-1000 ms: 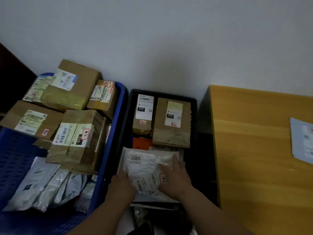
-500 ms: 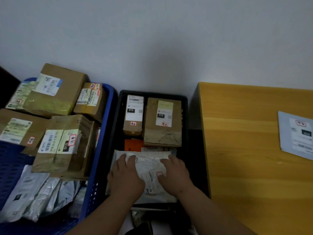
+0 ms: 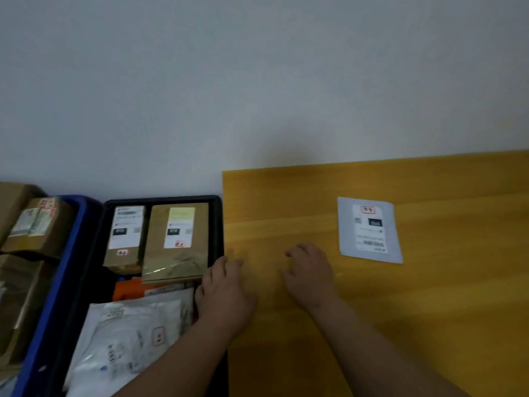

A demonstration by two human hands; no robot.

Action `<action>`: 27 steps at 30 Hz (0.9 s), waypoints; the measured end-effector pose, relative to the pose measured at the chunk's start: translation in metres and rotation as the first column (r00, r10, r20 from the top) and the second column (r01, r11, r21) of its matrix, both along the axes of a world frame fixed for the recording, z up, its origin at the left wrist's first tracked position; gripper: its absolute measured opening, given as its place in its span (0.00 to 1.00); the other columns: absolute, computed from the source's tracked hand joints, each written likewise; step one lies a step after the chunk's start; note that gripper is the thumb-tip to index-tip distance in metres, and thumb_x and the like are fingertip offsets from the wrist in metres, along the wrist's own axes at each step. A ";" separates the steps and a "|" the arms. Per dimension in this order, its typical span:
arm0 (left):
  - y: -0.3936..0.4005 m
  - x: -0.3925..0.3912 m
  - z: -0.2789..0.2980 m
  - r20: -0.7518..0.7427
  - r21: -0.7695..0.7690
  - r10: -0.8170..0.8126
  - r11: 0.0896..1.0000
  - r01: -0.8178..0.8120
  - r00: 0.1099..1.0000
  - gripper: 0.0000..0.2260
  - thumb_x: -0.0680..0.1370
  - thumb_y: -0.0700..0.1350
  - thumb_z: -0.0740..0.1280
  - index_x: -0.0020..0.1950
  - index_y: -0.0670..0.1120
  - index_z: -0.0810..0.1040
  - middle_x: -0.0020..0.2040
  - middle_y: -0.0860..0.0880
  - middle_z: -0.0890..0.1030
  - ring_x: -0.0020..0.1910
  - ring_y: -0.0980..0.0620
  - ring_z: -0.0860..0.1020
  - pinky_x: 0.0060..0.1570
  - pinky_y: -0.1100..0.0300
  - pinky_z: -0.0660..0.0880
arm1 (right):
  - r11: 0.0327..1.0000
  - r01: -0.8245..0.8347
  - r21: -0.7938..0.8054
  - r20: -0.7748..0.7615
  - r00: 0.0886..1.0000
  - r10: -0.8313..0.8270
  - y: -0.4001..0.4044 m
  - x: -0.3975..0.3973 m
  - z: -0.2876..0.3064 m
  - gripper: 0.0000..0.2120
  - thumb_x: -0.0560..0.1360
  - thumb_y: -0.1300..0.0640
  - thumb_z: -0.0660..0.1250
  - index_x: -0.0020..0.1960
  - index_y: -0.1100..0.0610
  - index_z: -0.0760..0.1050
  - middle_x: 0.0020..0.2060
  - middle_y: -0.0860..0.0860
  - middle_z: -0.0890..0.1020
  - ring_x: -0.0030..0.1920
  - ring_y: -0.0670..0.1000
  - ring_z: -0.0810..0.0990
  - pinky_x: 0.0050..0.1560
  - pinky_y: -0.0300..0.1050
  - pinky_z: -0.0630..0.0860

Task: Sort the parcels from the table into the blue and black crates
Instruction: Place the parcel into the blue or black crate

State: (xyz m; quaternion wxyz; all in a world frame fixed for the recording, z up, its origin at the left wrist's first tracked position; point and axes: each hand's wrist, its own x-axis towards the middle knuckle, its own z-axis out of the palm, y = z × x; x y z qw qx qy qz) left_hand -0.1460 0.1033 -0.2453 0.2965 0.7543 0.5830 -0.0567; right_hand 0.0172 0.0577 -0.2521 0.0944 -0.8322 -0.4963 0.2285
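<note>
A flat grey mailer parcel [image 3: 369,229] with a white label lies on the yellow wooden table [image 3: 429,310]. My right hand [image 3: 310,275] hovers over the table left of that parcel, fingers loosely curled and holding nothing. My left hand [image 3: 224,290] is over the table's left edge beside the black crate [image 3: 163,199], also holding nothing. In the black crate lie a white plastic mailer [image 3: 128,339] at the front and two brown parcels [image 3: 176,242] at the back. The blue crate [image 3: 68,253] at far left holds brown boxes [image 3: 37,224].
A plain white wall runs behind the crates and the table. An orange item [image 3: 126,292] shows between the parcels in the black crate. The two crates stand side by side against the table's left edge.
Both hands have let go of the white mailer in the black crate and moved right over the table. The view has swung right, toward the grey parcel.
</note>
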 end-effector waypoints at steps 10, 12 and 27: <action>-0.031 0.133 -0.006 0.021 -0.123 -0.082 0.989 0.084 0.996 0.32 0.77 0.54 0.67 0.78 0.56 0.56 0.79 0.51 0.53 0.77 0.46 0.53 0.74 0.46 0.57 | 0.917 0.098 -0.387 -0.006 0.994 -0.109 -0.054 0.148 -0.015 0.34 0.79 0.52 0.61 0.80 0.50 0.49 0.80 0.51 0.44 0.79 0.58 0.42 0.77 0.60 0.49; -0.032 0.139 -0.011 0.002 -0.134 -0.088 0.987 0.087 0.996 0.32 0.77 0.54 0.67 0.78 0.56 0.57 0.79 0.51 0.54 0.77 0.46 0.54 0.74 0.46 0.57 | 0.908 0.065 -0.413 -0.024 0.996 -0.082 -0.058 0.155 -0.023 0.35 0.79 0.50 0.62 0.80 0.50 0.47 0.80 0.49 0.43 0.79 0.58 0.42 0.76 0.62 0.50; -0.039 0.117 -0.020 0.191 -0.325 0.244 0.930 -0.173 0.951 0.29 0.78 0.44 0.68 0.77 0.45 0.61 0.74 0.44 0.66 0.71 0.46 0.66 0.69 0.49 0.67 | 0.977 0.159 -0.143 0.019 0.987 -0.158 -0.062 0.106 -0.026 0.29 0.76 0.46 0.63 0.74 0.48 0.60 0.70 0.51 0.64 0.71 0.55 0.62 0.69 0.54 0.60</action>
